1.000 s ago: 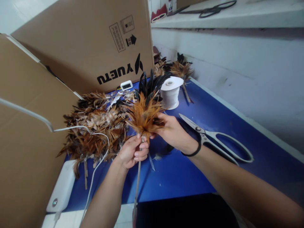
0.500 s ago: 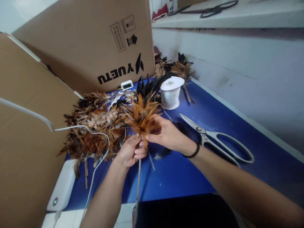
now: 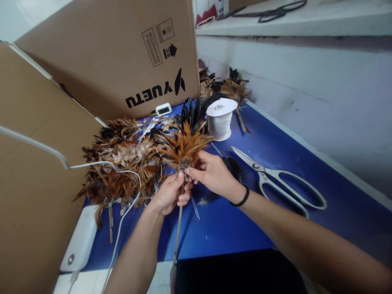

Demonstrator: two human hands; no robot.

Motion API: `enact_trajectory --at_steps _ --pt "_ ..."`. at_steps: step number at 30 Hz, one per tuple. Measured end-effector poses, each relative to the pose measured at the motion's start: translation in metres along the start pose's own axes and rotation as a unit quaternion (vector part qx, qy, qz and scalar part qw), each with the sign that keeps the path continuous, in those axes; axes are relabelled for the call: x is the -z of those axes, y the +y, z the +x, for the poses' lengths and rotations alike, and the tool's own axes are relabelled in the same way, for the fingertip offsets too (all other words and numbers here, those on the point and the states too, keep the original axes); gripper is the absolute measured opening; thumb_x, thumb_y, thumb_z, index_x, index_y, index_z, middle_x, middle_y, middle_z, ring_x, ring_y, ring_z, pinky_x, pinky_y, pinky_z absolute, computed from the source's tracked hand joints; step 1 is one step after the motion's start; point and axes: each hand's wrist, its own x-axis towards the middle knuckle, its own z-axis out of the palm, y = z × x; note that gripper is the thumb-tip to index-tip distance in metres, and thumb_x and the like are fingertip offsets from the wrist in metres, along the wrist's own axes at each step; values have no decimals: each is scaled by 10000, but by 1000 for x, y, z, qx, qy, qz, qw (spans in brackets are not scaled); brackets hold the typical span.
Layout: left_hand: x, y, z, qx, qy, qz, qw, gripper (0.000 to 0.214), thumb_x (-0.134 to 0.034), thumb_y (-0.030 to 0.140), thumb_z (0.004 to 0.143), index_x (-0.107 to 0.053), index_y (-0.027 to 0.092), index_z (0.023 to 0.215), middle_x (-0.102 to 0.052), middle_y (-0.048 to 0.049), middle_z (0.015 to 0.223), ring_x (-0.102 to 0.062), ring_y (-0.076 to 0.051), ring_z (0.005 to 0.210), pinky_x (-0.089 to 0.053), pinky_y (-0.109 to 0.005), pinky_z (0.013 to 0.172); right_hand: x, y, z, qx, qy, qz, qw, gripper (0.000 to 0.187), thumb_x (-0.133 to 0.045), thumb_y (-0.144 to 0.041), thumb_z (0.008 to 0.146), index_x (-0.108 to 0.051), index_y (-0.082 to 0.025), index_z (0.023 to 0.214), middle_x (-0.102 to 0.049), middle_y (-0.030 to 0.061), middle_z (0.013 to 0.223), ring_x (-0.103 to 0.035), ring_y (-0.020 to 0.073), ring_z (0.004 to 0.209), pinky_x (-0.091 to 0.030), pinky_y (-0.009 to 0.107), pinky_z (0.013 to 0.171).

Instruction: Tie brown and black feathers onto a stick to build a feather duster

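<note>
A feather duster [image 3: 185, 149] with orange-brown feathers and black tips stands between my hands, feathers pointing away from me. My left hand [image 3: 171, 192] is closed around its thin stick [image 3: 179, 234], just below the feathers, thumb on top. At the base of the feathers, my right hand [image 3: 216, 173] pinches with thumb and fingers close to the left thumb; its fingertips are partly hidden. Right of the feathers stands a white spool [image 3: 221, 121] of clear ribbon. Silver scissors [image 3: 275, 177] lie with blades parted beside my right forearm.
Bundles of brown feathers [image 3: 122, 167] cover the left of the blue table [image 3: 220, 232]. A white cable [image 3: 92, 164] crosses in front of them, near a white power bank [image 3: 80, 237]. Cardboard boxes [image 3: 116, 53] rise behind and left. Black scissors [image 3: 275, 13] lie on a ledge.
My right hand has shifted slightly down and inward to the feather base. The orange feathers are now spread wider and a greyish base shows. My left hand stays on the stick.
</note>
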Motion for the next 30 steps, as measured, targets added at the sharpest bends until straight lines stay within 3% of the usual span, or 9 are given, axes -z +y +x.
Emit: enact_trajectory --at_steps 7,12,20,25,30 --pt "-4 -6 1 -71 75 150 983 399 -413 512 869 -510 127 826 -485 6 670 -444 -51 396 -337 -173 314 0 3 0 -14 8 -53 998 80 -601 -224 734 -534 -180 724 -623 -20 618 -591 114 528 -467 212 482" --pt "-5 -9 1 -85 117 222 964 423 -413 553 849 -490 139 811 -494 12 632 -440 -52 377 -334 -169 300 -2 1 0 -37 3 -16 999 82 -598 -232 737 -532 -183 740 -608 -26 574 -596 121 486 -501 218 443" --pt "-5 -7 2 -91 102 186 973 359 -452 500 856 -438 151 772 -468 23 667 -341 -5 363 -222 -145 302 -4 5 1 -76 5 47 996 117 -623 -263 734 -543 -179 749 -630 -4 579 -647 162 518 -525 227 403" --pt "-6 -6 4 -93 123 164 974 333 -490 481 845 -436 157 790 -423 47 640 -320 -1 362 -174 -139 314 -5 6 1 -70 8 59 996 150 -625 -302 746 -570 -164 763 -616 -4 583 -621 142 494 -504 212 368" --pt "-6 -4 3 -96 117 117 981 321 -511 462 841 -442 152 789 -412 54 632 -292 9 362 -153 -139 327 -6 -3 1 -112 10 166 980 207 -667 -286 701 -573 -138 809 -612 -4 611 -625 138 529 -512 205 373"
